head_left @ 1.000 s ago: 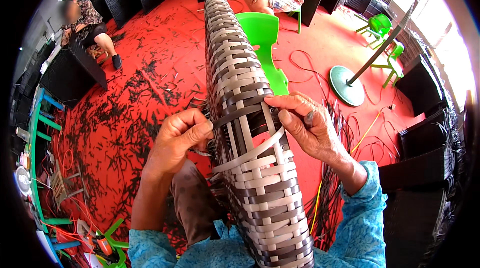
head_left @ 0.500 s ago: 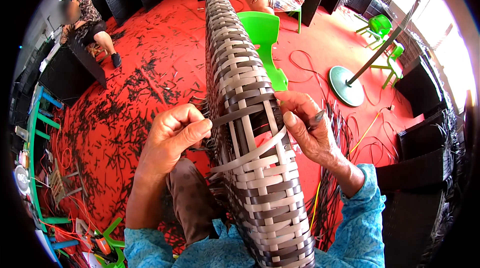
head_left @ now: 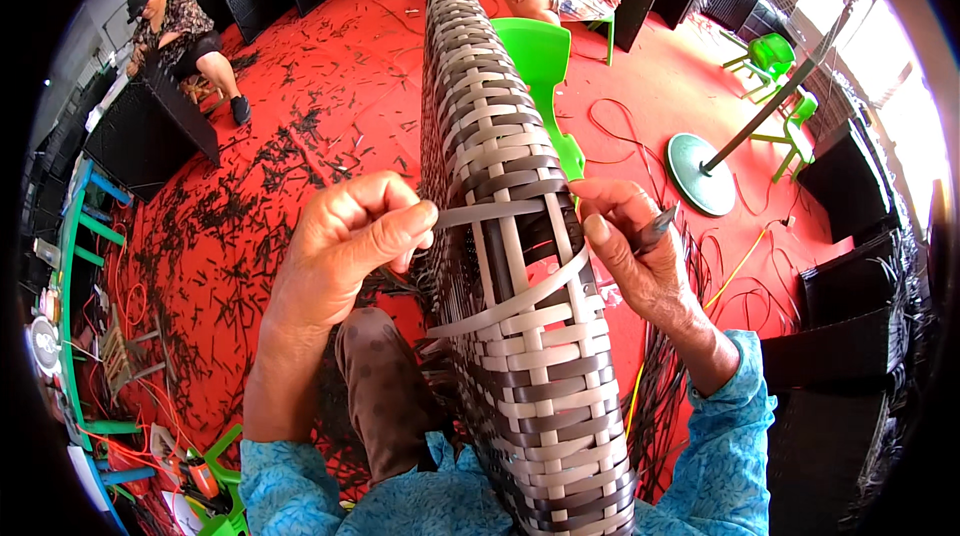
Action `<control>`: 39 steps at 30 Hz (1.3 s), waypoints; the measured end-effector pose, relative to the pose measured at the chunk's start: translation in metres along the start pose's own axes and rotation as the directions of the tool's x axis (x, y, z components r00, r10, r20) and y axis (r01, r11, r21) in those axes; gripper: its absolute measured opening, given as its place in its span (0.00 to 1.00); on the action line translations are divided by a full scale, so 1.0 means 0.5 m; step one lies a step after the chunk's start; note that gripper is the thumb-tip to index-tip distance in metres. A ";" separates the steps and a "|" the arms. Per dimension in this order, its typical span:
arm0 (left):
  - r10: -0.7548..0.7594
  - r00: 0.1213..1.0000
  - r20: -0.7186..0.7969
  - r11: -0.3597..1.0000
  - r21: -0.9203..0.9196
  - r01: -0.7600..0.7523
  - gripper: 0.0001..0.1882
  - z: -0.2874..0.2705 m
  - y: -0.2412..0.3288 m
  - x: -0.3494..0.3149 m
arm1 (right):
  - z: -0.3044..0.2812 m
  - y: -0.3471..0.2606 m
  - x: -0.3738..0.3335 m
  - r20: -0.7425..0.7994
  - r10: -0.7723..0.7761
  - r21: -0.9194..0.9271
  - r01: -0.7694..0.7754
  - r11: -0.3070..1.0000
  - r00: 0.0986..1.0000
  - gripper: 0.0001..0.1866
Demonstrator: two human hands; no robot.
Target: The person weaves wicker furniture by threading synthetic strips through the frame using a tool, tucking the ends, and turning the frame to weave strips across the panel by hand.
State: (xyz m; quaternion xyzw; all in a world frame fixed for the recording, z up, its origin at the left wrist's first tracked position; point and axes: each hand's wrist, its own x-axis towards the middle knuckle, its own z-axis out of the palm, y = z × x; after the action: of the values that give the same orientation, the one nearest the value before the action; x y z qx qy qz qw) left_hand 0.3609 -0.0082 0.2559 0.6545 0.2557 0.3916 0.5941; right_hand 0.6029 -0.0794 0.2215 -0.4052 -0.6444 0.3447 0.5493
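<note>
The left hand (head_left: 355, 251) has its grip clamped on a dark strip (head_left: 490, 212), just off the left edge of a woven panel (head_left: 490, 146) that stands before the person, its near end against the blue shirt (head_left: 420, 501). At the panel's right edge, the right hand (head_left: 640, 256) has thumb and forefinger apart (I cannot tell whether this grip also nips the strip), with a dark pointed tool (head_left: 658, 226) poking out among its fingers. The dark strip lies over an unfilled opening, so a hard pull from the left could drag its far end loose if nothing holds it on the right. A pale strip (head_left: 520, 298) slants loosely across the same opening from edge to edge; it could snag a finger or get trapped beneath the dark one. Uneven tension might twist the dark strip, and the tool's point could scratch the weave or prick a finger if the hand turned inward.
</note>
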 end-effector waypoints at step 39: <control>0.745 0.523 -0.414 0.161 0.872 0.462 0.16 -0.784 -0.071 -0.405 | 0.004 -0.149 0.166 0.094 0.454 -0.193 -0.431 0.882 0.886 0.16</control>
State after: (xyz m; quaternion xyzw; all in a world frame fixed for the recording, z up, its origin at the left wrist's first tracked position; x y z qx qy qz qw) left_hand -0.0681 0.0620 0.1741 0.6136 0.6056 0.4516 -0.2298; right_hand 0.5846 -0.0368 0.3229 -0.5616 -0.5972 0.4331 0.3747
